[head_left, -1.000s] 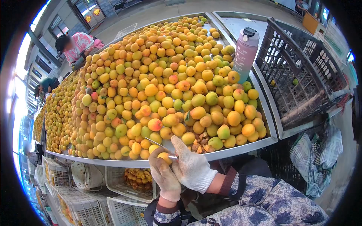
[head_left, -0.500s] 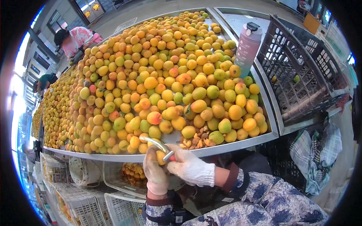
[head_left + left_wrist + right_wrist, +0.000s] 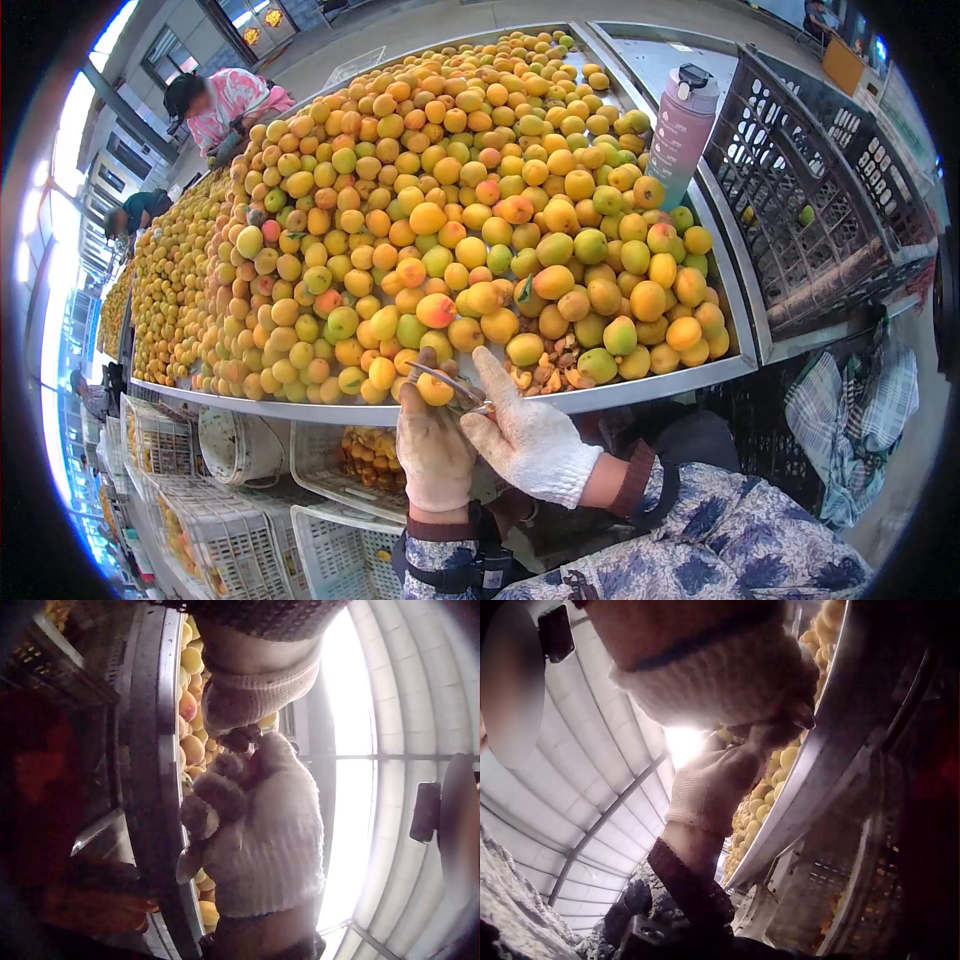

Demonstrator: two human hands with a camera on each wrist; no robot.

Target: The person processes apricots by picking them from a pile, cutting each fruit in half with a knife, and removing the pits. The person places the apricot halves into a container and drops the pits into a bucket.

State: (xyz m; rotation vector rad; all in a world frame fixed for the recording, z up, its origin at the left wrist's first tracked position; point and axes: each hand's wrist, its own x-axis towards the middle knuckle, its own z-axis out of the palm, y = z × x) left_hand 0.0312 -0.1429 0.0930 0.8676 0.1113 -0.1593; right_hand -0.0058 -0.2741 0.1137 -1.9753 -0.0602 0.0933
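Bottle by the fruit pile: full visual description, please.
The bottle is tall and roughly cylindrical, probably plastic, mauve-pink fading to teal towards the bottom, with pale printed marks down its side and a dark cap. It stands upright at the right edge of the fruit pile, fruit crowding its foot; the black crate is to its right. Contents can't be told.

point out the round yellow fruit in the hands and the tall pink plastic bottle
Round yellow fruit (image 3: 434, 392): head view, its lower half.
Pink plastic bottle (image 3: 682, 132): head view, middle of its body.
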